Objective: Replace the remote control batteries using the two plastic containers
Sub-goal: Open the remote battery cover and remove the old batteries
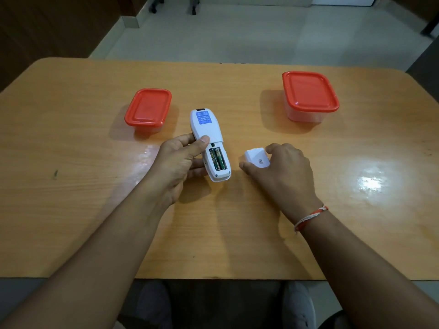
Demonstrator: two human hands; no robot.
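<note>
A white remote control [206, 129] lies face down in my left hand [180, 162], whose thumb and fingers grip its left side above the table. Its battery bay is uncovered and two green batteries [217, 159] sit inside. My right hand [282, 169] holds the white battery cover [256, 157] on the table just right of the remote, thumb and fingers curled round it. A small plastic container with a red lid [148, 108] stands at the back left. A larger plastic container with a red lid [310, 92] stands at the back right. Both lids are on.
The wooden table [71, 186] reaches to its near edge at my lap. Beyond its far edge is a pale tiled floor with furniture legs on castors [193, 9].
</note>
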